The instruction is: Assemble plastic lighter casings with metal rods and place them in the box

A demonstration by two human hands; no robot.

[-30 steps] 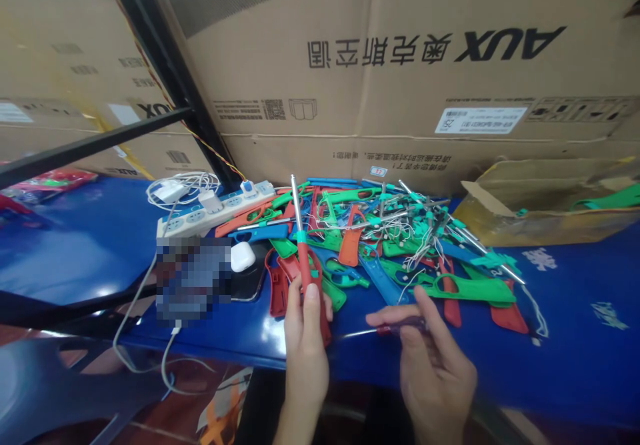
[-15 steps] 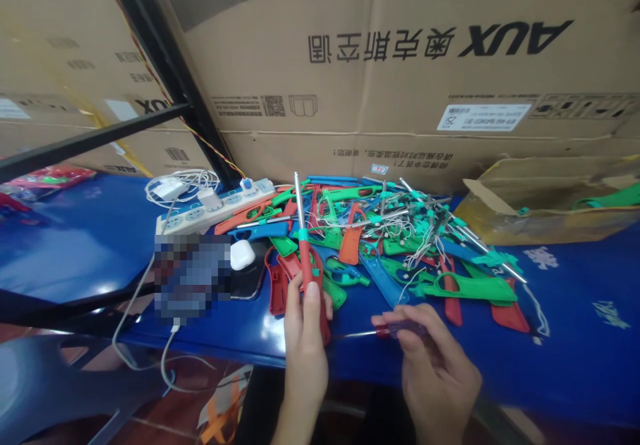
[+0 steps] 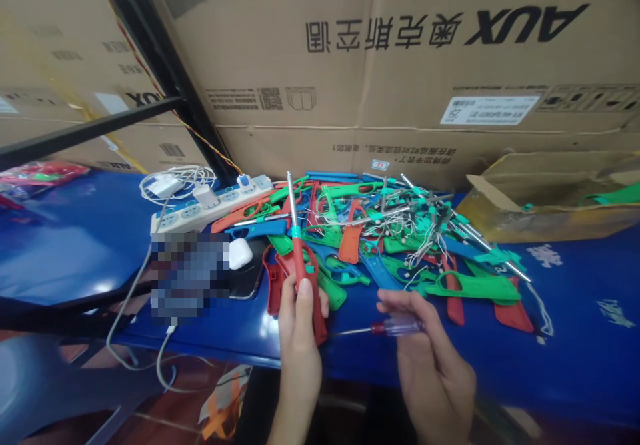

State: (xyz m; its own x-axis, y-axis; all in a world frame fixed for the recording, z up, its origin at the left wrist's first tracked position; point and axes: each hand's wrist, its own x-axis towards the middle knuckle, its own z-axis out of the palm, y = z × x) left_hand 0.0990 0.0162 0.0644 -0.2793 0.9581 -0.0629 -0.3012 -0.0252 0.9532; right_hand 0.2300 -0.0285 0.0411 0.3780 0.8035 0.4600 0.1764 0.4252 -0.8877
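Observation:
My left hand [image 3: 301,321] is closed around the red handle of a long-nosed lighter [image 3: 304,268], its metal tube pointing up and away. Level with it, my right hand [image 3: 435,358] holds a screwdriver [image 3: 400,326] by its clear purple handle, index finger raised above it. The thin shaft points left, its tip close to the lighter's lower end; whether they touch I cannot tell. Beyond both hands lies a pile of red, green, blue and orange lighter shells [image 3: 383,271] with metal tubes, white wires and teal parts [image 3: 420,215].
A white power strip [image 3: 187,213] with plugged-in chargers and cables lies left of the pile. A white earbud case [image 3: 240,253] sits on a dark phone [image 3: 253,275]. An open cardboard box [image 3: 555,221] stands at right. Large cartons [image 3: 390,111] form the back; a black metal frame [image 3: 165,91] rises at left.
The right hand's fingers have shifted on the screwdriver, leaving more of its purple handle showing. The left hand keeps its hold on the lighter. The whole view has shifted slightly.

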